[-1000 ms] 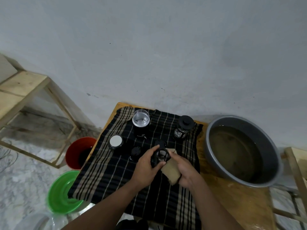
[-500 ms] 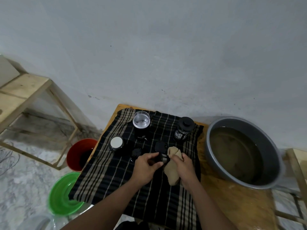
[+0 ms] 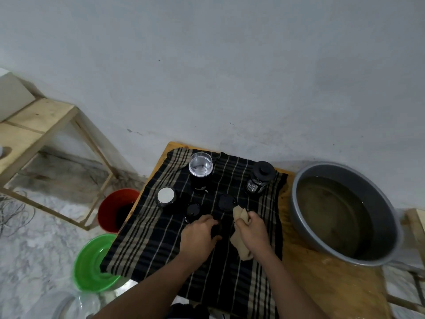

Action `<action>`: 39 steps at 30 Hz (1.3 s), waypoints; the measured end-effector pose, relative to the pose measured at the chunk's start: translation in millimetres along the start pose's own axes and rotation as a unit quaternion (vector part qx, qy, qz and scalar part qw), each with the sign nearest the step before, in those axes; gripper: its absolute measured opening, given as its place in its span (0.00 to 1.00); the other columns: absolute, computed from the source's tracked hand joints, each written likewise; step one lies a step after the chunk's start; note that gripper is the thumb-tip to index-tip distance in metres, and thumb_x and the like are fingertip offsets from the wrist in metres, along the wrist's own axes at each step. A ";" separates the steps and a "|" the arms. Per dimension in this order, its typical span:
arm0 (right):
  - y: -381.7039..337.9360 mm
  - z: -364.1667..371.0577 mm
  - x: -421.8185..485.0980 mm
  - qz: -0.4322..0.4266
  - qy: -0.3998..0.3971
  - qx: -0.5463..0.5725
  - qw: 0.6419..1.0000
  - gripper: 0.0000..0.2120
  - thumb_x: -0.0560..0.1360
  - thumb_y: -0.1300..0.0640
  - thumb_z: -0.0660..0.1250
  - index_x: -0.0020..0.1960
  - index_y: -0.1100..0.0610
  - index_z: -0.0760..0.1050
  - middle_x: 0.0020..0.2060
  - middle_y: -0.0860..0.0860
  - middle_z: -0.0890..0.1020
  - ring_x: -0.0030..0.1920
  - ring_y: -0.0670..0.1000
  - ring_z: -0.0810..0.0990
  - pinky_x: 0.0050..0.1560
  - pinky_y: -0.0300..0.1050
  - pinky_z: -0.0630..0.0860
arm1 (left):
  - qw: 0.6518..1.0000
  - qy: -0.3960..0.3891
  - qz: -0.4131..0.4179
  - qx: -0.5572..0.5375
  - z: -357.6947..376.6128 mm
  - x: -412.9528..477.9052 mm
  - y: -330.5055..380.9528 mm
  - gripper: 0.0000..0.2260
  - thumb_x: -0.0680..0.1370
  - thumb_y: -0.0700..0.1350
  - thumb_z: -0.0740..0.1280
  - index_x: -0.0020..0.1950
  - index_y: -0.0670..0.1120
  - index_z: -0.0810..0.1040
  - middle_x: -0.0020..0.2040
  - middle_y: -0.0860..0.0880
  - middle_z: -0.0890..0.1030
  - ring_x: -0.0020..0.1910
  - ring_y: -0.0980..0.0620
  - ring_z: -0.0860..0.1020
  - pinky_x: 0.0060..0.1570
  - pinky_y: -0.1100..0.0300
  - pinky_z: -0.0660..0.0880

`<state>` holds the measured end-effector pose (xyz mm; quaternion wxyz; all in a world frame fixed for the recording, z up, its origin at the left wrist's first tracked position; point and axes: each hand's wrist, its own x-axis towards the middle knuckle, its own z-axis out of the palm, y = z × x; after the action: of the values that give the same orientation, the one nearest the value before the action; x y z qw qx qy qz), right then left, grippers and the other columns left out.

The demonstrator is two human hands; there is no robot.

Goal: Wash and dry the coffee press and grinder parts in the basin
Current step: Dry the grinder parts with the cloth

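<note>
My left hand (image 3: 197, 236) curls round a small black part (image 3: 215, 228), which is mostly hidden and hard to make out against the dark cloth. Just to its right, my right hand (image 3: 253, 229) grips a beige rag (image 3: 240, 214), a small gap away from the part. On the checked cloth (image 3: 149, 245) behind my hands stand the grinder with a clear cup (image 3: 200, 167), the black coffee press (image 3: 258, 178), a white-topped lid (image 3: 166, 196) and two small black parts (image 3: 192, 209) (image 3: 226, 202). The grey basin (image 3: 301, 217) holds murky water at the right.
The cloth covers a wooden table (image 3: 322, 284) set against the wall. A red bucket (image 3: 108, 217) and a green bowl (image 3: 92, 268) stand on the floor at the left. A wooden bench (image 3: 39, 120) is further left, and another wooden frame (image 3: 416, 224) shows at the right edge.
The black part was held up with its ring showing and the rag pressed into it. Now both hands sit lower on the cloth, and the rag has drawn slightly away from the part.
</note>
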<state>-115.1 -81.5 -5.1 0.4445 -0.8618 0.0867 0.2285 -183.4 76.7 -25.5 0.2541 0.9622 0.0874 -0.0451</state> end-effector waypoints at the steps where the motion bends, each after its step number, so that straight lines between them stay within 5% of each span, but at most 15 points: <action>1: -0.3 0.0 1.2 0.000 -0.004 0.002 1.000 0.09 0.79 0.54 0.66 0.41 0.54 0.71 0.36 0.51 0.76 0.36 0.51 0.76 0.37 0.47 0.70 | 1.000 -0.009 0.003 0.019 0.7 -0.4 -3.2 0.21 0.77 0.56 0.71 0.69 0.55 0.77 0.73 0.57 0.73 0.65 0.54 0.77 0.63 0.57 0.74; 4: -0.4 -2.1 3.2 0.001 -0.008 0.012 1.000 0.09 0.79 0.52 0.66 0.43 0.55 0.72 0.39 0.54 0.78 0.40 0.55 0.79 0.40 0.49 0.73 | 0.999 -0.011 0.011 0.037 4.3 -5.7 -13.7 0.24 0.76 0.61 0.70 0.70 0.55 0.76 0.73 0.57 0.72 0.65 0.55 0.77 0.63 0.56 0.74; 7: -1.9 -3.4 6.9 0.003 -0.007 0.022 1.000 0.09 0.79 0.52 0.67 0.45 0.57 0.73 0.41 0.56 0.79 0.42 0.59 0.81 0.42 0.52 0.75 | 0.997 0.077 0.004 0.000 -0.4 -7.9 -28.3 0.23 0.74 0.61 0.72 0.65 0.51 0.80 0.62 0.52 0.76 0.55 0.52 0.80 0.53 0.54 0.79; 9: -4.5 -2.7 7.8 0.001 -0.017 0.032 0.999 0.09 0.79 0.52 0.67 0.43 0.55 0.72 0.39 0.54 0.78 0.41 0.57 0.80 0.41 0.50 0.73 | 0.992 0.117 -0.037 -0.026 -9.9 -4.0 -36.2 0.24 0.74 0.56 0.74 0.67 0.49 0.77 0.63 0.50 0.73 0.57 0.48 0.78 0.51 0.53 0.80; 15: -11.2 2.6 3.6 -0.008 -0.034 0.039 0.999 0.19 0.82 0.45 0.61 0.47 0.62 0.73 0.37 0.53 0.73 0.37 0.53 0.74 0.38 0.48 0.68 | 0.991 -0.041 -0.128 0.015 -16.2 24.0 -35.6 0.36 0.81 0.56 0.66 0.82 0.54 0.50 0.80 0.46 0.58 0.69 0.42 0.73 0.58 0.44 0.78; 18: -12.3 0.2 3.2 -0.028 -0.021 0.051 0.998 0.20 0.83 0.45 0.60 0.45 0.61 0.72 0.36 0.53 0.71 0.35 0.51 0.72 0.38 0.49 0.67 | 0.989 -0.047 -0.140 -0.021 -13.4 29.7 -42.9 0.32 0.83 0.53 0.64 0.82 0.53 0.51 0.79 0.44 0.60 0.66 0.40 0.75 0.57 0.43 0.78; 23: -18.9 -6.9 5.7 -0.067 0.033 0.111 0.991 0.18 0.84 0.47 0.60 0.47 0.62 0.73 0.36 0.53 0.73 0.36 0.51 0.74 0.39 0.49 0.70 | 0.991 0.051 -0.096 -0.084 -17.7 6.4 -47.8 0.29 0.83 0.53 0.62 0.82 0.51 0.56 0.75 0.44 0.63 0.58 0.45 0.79 0.50 0.52 0.80; 27: -34.4 -4.4 1.8 -0.112 -0.010 0.130 0.985 0.16 0.84 0.49 0.61 0.46 0.61 0.74 0.35 0.50 0.73 0.35 0.48 0.72 0.37 0.43 0.68 | 0.905 0.127 -0.151 -0.377 -27.8 6.9 -28.9 0.23 0.84 0.50 0.61 0.79 0.51 0.63 0.74 0.47 0.68 0.69 0.48 0.73 0.66 0.48 0.75; 30: -49.3 0.9 -3.5 -0.137 -0.052 0.143 0.979 0.14 0.84 0.49 0.60 0.45 0.57 0.75 0.36 0.48 0.75 0.36 0.46 0.73 0.38 0.41 0.69 | 0.819 0.068 -0.165 -0.545 -40.9 16.6 1.7 0.13 0.86 0.43 0.57 0.70 0.52 0.71 0.61 0.46 0.78 0.52 0.44 0.82 0.49 0.41 0.81; 32: -56.8 4.1 -4.7 -0.154 -0.054 0.157 0.974 0.13 0.84 0.51 0.61 0.43 0.54 0.74 0.35 0.44 0.74 0.36 0.44 0.72 0.40 0.42 0.68 | 0.827 0.057 -0.139 -0.542 -47.0 22.7 18.1 0.10 0.86 0.43 0.57 0.65 0.50 0.72 0.57 0.45 0.78 0.50 0.47 0.80 0.48 0.46 0.79; 34: -60.1 3.7 -5.8 -0.161 -0.061 0.160 0.972 0.12 0.84 0.51 0.61 0.42 0.50 0.73 0.34 0.40 0.75 0.36 0.42 0.72 0.42 0.43 0.69 | 0.843 0.059 -0.122 -0.520 -48.5 28.2 25.0 0.09 0.85 0.49 0.60 0.64 0.49 0.71 0.59 0.46 0.78 0.56 0.49 0.79 0.57 0.48 0.79; 39: -70.0 -6.3 -6.5 -0.095 -0.109 0.070 0.987 0.14 0.83 0.44 0.59 0.56 0.54 0.74 0.49 0.47 0.79 0.52 0.47 0.77 0.56 0.46 0.73 | 0.882 0.075 -0.052 -0.461 -45.1 34.7 25.5 0.11 0.84 0.50 0.63 0.64 0.49 0.70 0.58 0.47 0.78 0.58 0.52 0.79 0.58 0.53 0.78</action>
<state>-94.1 -45.7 52.0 0.5299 -0.8030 -0.0288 0.2713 -142.7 82.3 21.2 0.6593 0.7307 0.1669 0.0591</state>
